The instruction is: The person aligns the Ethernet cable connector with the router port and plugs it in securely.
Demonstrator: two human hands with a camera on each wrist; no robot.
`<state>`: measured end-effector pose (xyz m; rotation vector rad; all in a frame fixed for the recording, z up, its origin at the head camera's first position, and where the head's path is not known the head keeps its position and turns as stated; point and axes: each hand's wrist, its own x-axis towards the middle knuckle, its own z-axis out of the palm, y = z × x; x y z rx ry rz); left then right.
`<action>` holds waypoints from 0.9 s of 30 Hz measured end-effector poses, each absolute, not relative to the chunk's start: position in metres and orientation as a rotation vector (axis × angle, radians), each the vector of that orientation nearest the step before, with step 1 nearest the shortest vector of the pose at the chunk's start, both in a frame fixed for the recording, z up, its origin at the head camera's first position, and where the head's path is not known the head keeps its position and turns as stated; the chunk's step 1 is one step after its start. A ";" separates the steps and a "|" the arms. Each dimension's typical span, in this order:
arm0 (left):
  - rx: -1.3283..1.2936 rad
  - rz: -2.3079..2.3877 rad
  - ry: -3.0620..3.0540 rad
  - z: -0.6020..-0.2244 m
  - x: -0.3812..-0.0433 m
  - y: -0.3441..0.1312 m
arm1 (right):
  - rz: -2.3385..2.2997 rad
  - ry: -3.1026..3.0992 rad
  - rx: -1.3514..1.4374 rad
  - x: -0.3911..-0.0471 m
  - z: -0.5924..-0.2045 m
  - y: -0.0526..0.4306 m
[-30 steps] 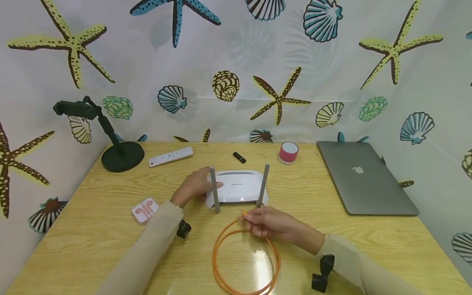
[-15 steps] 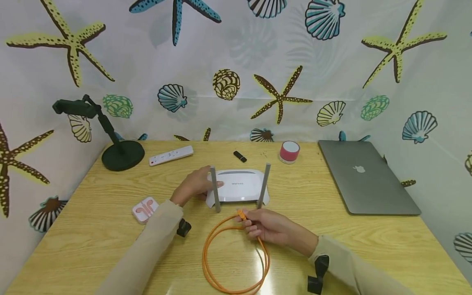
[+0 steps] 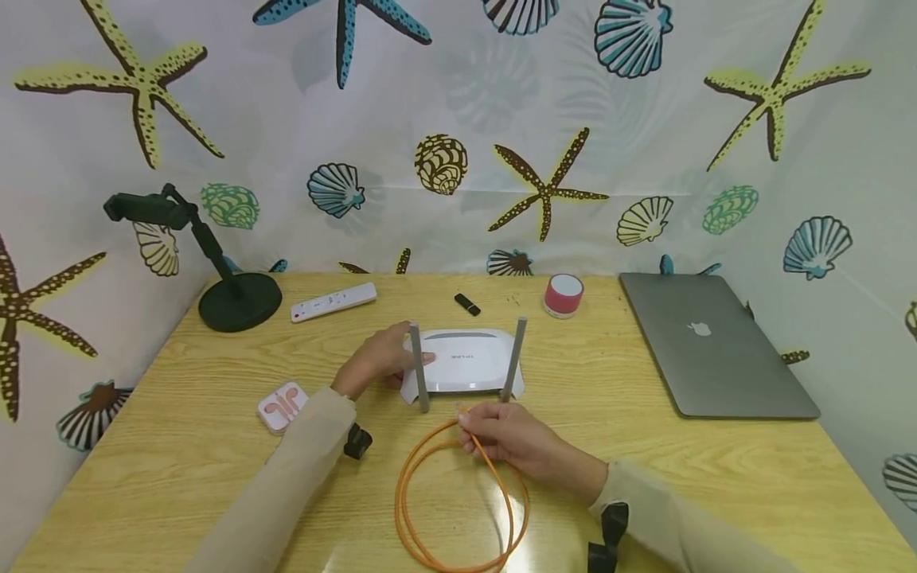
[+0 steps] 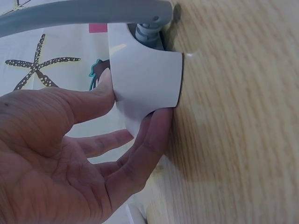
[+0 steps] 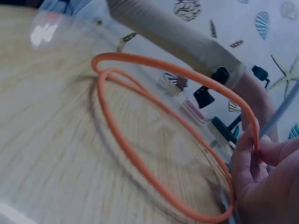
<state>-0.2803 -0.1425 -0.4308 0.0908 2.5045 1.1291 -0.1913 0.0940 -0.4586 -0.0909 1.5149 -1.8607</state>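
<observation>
Standing at the far left of the table (image 3: 179,446), a dark green lamp (image 3: 239,304) has a boxed pair of pink earphones (image 3: 282,407) nearer the front and a white remote (image 3: 333,302) to its right. The left hand (image 3: 376,360) grips the left end of the white router (image 3: 469,370), thumb over the top and fingers curled under the edge. The router sits mid-table, its two grey antennas (image 3: 513,360) raised. Behind it lies a black memory stick (image 3: 468,304). In front, an orange cable (image 5: 187,73) hangs in loops from the right hand (image 3: 512,438), pinched between thumb and fingertips; its plug cannot be made out. Farther right come a small pink cylinder (image 3: 563,296) with a white top, then a closed grey laptop (image 3: 716,346).
</observation>
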 end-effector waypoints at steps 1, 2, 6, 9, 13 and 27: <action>0.088 1.126 2.505 -0.431 -0.281 -0.142 | -1.854 1.570 -0.106 -0.191 -0.460 0.092; 0.085 1.121 2.507 -0.431 -0.281 -0.142 | -1.858 1.613 -0.120 -0.190 -0.460 0.091; 0.078 1.113 2.516 -0.431 -0.282 -0.141 | -1.926 1.736 -0.132 -0.190 -0.463 0.082; 0.083 1.113 2.510 -0.432 -0.282 -0.140 | -1.955 1.803 -0.090 -0.191 -0.465 0.075; 0.070 1.100 2.508 -0.431 -0.280 -0.140 | -1.954 1.824 -0.064 -0.190 -0.468 0.066; 0.062 1.119 2.506 -0.433 -0.279 -0.142 | -1.974 1.876 0.065 -0.192 -0.474 0.052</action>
